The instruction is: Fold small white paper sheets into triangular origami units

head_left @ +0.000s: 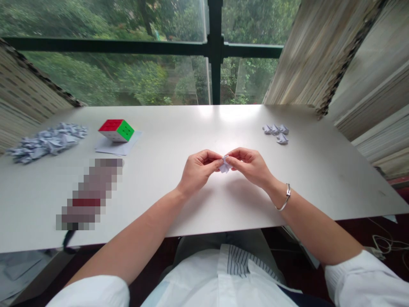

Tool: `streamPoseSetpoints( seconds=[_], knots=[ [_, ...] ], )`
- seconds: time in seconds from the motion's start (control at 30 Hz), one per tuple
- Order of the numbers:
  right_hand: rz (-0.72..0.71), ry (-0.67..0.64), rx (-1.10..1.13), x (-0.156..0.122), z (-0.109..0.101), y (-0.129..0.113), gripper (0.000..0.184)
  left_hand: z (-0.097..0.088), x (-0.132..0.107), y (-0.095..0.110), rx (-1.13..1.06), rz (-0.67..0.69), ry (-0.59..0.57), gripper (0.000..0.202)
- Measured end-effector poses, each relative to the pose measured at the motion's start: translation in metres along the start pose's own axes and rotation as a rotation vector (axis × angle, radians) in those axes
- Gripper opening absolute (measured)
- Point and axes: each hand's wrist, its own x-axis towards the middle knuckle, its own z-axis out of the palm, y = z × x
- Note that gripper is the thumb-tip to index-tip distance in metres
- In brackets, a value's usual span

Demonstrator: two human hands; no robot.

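Observation:
Over the middle of the white table (153,192), my left hand (200,168) and my right hand (251,166) meet at a small piece of folded white paper (225,167). Both hands pinch it between thumb and fingers, one from each side. Part of the paper is covered by my fingertips, so its full shape cannot be made out. Beyond my right hand lies a small group of folded paper pieces (275,130), several in number. A large heap of similar folded paper pieces (47,143) spreads across the table's far left.
A puzzle cube (116,130) with red, green and white faces sits on white paper sheets (111,148) at the back left. Nearer lies a long, pixel-blurred object (91,192) with a black strap (67,241). A window and curtains (297,55) border the table's back.

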Motion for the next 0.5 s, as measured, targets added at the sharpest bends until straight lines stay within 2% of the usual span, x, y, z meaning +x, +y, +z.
streamPoseSetpoints(
  seconds=[0.17, 0.37, 0.5],
  knots=[
    [-0.008, 0.038, 0.073, -0.0012, 0.0015, -0.0014, 0.032, 0.0015, -0.0016, 0.0017, -0.054, 0.001, 0.034, 0.029],
    [-0.030, 0.098, 0.056, -0.0014, 0.0029, 0.0022, 0.032, 0.0008, -0.0013, 0.0045, -0.080, -0.119, -0.050, 0.033],
    [-0.036, 0.099, -0.035, -0.0030, 0.0061, 0.0031, 0.027, 0.0010, -0.0003, 0.0024, -0.064, -0.144, -0.051, 0.030]
  ],
)
